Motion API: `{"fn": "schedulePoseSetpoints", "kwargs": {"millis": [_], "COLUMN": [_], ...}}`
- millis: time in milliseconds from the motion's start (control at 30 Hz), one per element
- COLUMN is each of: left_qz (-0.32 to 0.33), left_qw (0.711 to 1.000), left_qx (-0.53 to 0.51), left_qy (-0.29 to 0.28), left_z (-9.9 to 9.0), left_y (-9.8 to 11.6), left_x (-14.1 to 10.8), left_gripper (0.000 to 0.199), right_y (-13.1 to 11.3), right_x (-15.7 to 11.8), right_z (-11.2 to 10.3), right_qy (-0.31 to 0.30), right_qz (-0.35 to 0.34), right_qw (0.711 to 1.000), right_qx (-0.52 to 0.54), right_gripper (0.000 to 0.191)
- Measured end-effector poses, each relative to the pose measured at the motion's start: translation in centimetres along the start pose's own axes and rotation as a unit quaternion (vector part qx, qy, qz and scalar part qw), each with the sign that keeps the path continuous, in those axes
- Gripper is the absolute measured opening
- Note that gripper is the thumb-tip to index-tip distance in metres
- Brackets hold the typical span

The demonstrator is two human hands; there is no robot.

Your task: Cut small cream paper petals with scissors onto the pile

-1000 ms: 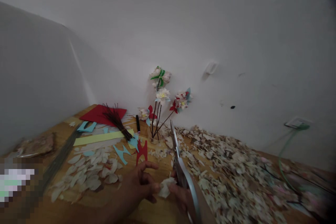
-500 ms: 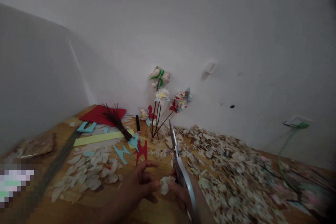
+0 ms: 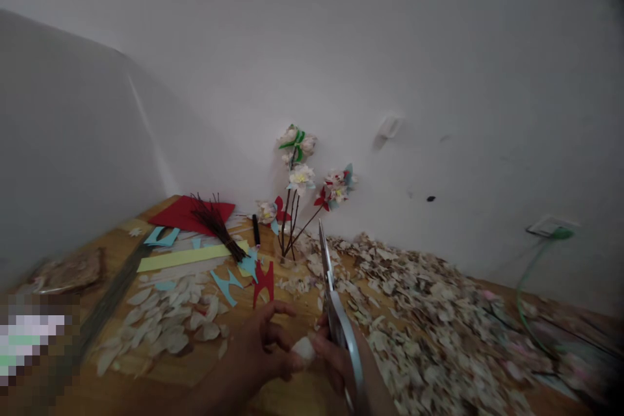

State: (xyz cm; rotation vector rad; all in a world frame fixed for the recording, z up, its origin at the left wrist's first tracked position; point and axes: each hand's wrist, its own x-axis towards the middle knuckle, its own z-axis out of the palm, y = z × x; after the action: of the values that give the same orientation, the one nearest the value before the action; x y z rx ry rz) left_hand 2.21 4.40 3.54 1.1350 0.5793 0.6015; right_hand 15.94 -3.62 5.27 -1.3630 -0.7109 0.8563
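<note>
A small white petal (image 3: pixel 304 350) spans the gap between my two hands, low in the middle of the view. My left hand (image 3: pixel 260 346) pinches its left side between thumb and a finger. Tucked into my right hand (image 3: pixel 346 357) is a pair of metal scissors (image 3: pixel 333 299), blades pointing up and away; the right thumb and fingertips also touch the petal's right side. Just beyond my left hand lie a red paper cutout (image 3: pixel 263 281) and a light blue paper cutout (image 3: pixel 226 287). To the left spreads a pile of pale petals (image 3: pixel 168 325).
Several handmade flowers (image 3: pixel 301 177) on twigs stand against the wall. Dry petals (image 3: pixel 424 299) cover the table's right side. A twig bundle (image 3: pixel 219 226) lies over red paper (image 3: pixel 168 211) and a yellow-green strip (image 3: pixel 188 259). A black pen (image 3: pixel 256 230) is near the flowers.
The petal has turned and looks smaller and smoother between the fingers. The scissors' tip has shifted slightly to the right. Both hands stay in nearly the same place.
</note>
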Motion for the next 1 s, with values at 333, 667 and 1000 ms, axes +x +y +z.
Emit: {"fn": "schedulePoseSetpoints", "kwargs": {"millis": [333, 667, 1000], "left_qz": [0.013, -0.018, -0.006], "left_qw": [1.0, 0.998, 0.998], "left_qx": [-0.026, -0.043, -0.031], "left_qy": [-0.01, -0.041, -0.05], "left_z": [-0.2, -0.3, 0.4], "left_y": [0.2, -0.3, 0.1], "left_x": [0.4, 0.6, -0.3], "left_gripper": [0.05, 0.069, 0.055], "right_y": [-0.8, -0.2, -1.0], "right_x": [-0.9, 0.5, -0.2], "right_z": [0.2, 0.4, 0.9], "right_qy": [-0.002, -0.015, -0.027], "right_qz": [0.034, 0.024, 0.058], "right_qw": [0.999, 1.0, 0.995], "right_qx": [-0.002, 0.0, -0.074], "right_gripper": [0.05, 0.051, 0.061]}}
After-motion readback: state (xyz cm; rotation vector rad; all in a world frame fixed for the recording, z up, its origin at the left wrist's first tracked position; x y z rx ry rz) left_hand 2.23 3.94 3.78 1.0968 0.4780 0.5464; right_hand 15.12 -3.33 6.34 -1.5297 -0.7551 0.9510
